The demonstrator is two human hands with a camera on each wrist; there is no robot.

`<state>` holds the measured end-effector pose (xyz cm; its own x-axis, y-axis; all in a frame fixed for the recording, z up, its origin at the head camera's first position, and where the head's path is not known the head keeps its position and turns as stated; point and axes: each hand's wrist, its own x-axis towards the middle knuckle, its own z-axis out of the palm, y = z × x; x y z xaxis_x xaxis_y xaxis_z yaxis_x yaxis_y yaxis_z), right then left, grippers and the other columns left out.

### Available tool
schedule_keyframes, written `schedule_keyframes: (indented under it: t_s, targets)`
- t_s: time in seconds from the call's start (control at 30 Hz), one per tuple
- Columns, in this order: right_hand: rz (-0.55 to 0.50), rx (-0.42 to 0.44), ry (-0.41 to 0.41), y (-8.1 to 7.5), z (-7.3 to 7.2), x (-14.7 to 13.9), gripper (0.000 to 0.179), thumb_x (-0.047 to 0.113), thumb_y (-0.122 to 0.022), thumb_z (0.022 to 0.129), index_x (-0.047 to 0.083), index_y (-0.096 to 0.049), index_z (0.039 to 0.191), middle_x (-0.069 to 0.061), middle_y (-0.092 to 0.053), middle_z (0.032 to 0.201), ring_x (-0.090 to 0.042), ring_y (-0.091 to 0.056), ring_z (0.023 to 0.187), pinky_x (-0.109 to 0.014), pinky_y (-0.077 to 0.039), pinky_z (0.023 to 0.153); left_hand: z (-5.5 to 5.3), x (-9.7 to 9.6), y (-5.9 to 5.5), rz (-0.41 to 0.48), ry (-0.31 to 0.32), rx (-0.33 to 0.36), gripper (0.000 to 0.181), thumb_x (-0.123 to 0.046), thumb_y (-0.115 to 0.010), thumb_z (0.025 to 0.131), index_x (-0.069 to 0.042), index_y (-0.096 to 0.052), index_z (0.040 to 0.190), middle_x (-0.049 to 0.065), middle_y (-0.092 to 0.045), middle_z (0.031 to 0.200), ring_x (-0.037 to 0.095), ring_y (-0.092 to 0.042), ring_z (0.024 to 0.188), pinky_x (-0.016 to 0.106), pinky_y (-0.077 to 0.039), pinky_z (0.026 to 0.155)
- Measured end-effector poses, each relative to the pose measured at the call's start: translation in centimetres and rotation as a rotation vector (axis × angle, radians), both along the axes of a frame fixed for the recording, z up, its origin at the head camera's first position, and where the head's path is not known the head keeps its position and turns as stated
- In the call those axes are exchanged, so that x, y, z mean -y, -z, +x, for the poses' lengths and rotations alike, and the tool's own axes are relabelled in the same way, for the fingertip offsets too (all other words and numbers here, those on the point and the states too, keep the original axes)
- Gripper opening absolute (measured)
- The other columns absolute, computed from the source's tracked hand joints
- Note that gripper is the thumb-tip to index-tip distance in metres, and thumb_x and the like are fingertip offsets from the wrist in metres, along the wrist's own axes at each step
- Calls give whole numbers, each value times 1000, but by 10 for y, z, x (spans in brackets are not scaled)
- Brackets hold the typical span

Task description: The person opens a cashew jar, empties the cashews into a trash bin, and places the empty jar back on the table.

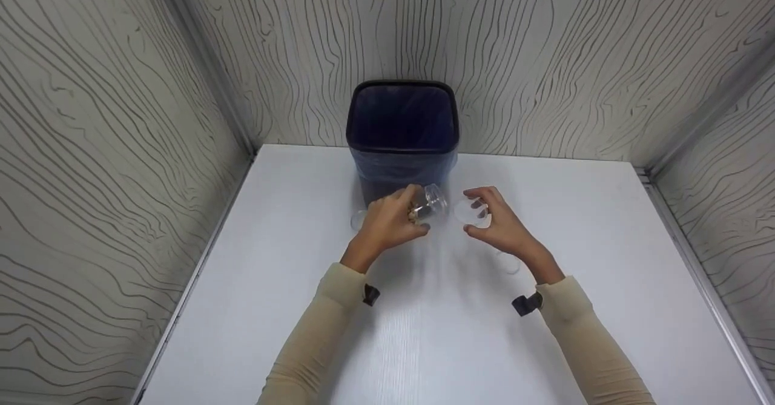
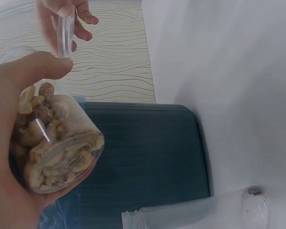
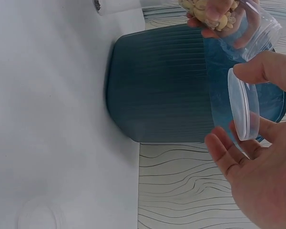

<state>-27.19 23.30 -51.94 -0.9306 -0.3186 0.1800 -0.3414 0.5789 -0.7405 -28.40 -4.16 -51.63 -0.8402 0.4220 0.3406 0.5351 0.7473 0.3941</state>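
Observation:
My left hand (image 1: pixel 390 220) grips a clear plastic jar (image 2: pixel 62 138) tipped on its side, its open mouth turned toward the right hand. Nuts that look like cashews (image 3: pixel 205 12) lie in the bottom part of the jar. In my right hand (image 1: pixel 499 223) a clear round lid (image 3: pixel 243 105) is pinched between thumb and fingers, apart from the jar's mouth. Both hands are just in front of a dark blue trash bin (image 1: pixel 399 172), whose side fills much of both wrist views.
A second clear jar (image 2: pixel 200 210) lies beside the bin at the left, with dark bits at its base. Another clear lid (image 3: pixel 38 214) lies flat on the white table (image 1: pixel 399 356), near the right wrist. Wood-patterned panels (image 1: pixel 514 60) stand around the table.

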Motion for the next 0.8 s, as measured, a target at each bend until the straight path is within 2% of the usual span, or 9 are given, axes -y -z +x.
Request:
schedule_keyframes:
  t_s: [0.27, 0.53, 0.8]
  targets:
    - [57, -6, -10, 4, 2, -3, 70, 8, -79, 86, 2, -52, 150, -18, -55, 146, -38, -54, 129, -60, -47, 104, 2, 3, -6, 16, -8, -16, 62, -39, -84, 83, -15, -61, 135, 2, -73, 102, 17, -66, 77, 40, -59, 68]
    - [124, -20, -19, 10, 3, -8, 67, 10, -82, 85, 2, -57, 147, -17, -60, 144, -37, -54, 127, -48, -50, 99, 0, 7, -13, 18, -16, -25, 62, -38, -84, 82, -16, -60, 135, 2, -73, 103, 17, -65, 76, 41, -59, 67]
    - [146, 9, -19, 14, 6, -9, 68, 11, -83, 85, 3, -57, 148, -18, -60, 144, -35, -57, 125, -57, -52, 101, -1, 11, -19, 24, -26, -18, 66, -38, -87, 80, -16, -59, 136, 4, -75, 109, 20, -69, 81, 45, -61, 72]
